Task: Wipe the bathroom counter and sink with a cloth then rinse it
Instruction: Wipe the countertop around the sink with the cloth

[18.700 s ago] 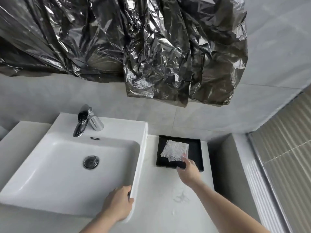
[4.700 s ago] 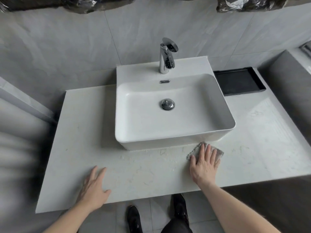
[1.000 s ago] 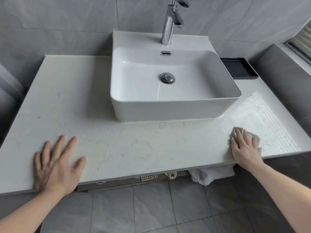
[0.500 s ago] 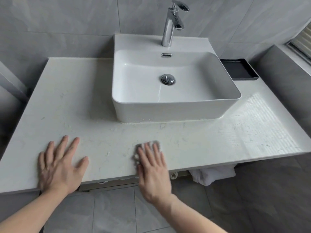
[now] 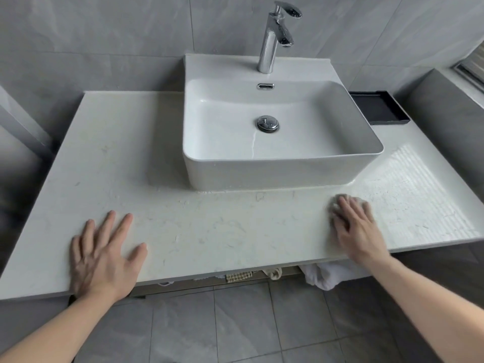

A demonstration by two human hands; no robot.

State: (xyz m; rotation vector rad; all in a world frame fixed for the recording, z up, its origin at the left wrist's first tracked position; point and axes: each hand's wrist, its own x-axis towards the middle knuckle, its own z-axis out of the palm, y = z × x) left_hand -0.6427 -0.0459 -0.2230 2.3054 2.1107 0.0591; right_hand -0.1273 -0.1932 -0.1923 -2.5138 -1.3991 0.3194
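Observation:
A white marble counter (image 5: pixel 199 231) carries a white rectangular basin (image 5: pixel 309 132) with a chrome drain plug (image 5: pixel 267 123) and a chrome tap (image 5: pixel 275 35) behind it. My right hand (image 5: pixel 356 229) lies flat on a crumpled grey-white cloth (image 5: pixel 360 201), pressing it onto the counter in front of the basin's right corner; only the cloth's far edge shows past my fingers. My left hand (image 5: pixel 104 255) rests palm down with fingers spread on the counter's front left edge, holding nothing.
A black tray (image 5: pixel 377 107) sits on the counter right of the basin, against a grey ledge (image 5: pixel 445 121). Grey tiled wall stands behind. Under the counter hang a white towel (image 5: pixel 322 276) and small items; grey floor tiles lie below.
My right hand has swept the cloth along the counter's front from the middle back to the right, after going right to left before. The left hand has stayed planted.

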